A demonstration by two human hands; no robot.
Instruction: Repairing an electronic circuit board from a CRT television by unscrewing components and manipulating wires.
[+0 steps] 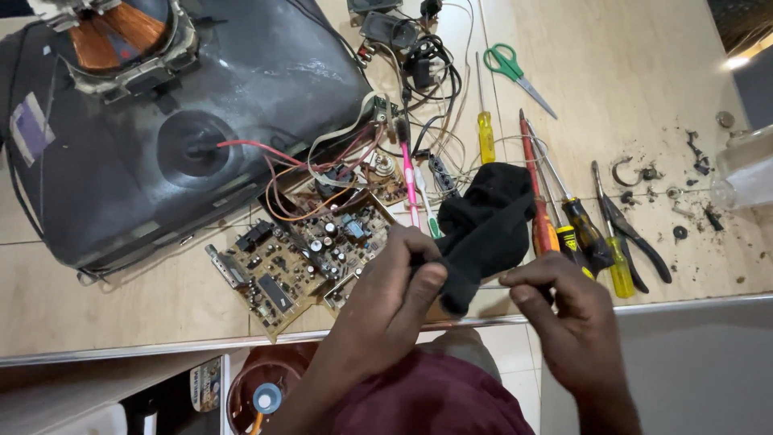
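We pinch the black cloth (483,229) with our left hand (394,294), while our right hand (564,310) closes its fingertips on the cloth's lower edge, above the table rim. The hanging cloth could snag the screwdrivers (564,221) or brush the circuit board (302,262) beside it.

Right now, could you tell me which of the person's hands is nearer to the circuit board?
The left hand. It grips the black cloth right beside the circuit board, while the right hand is on the cloth's far side, near the screwdrivers.
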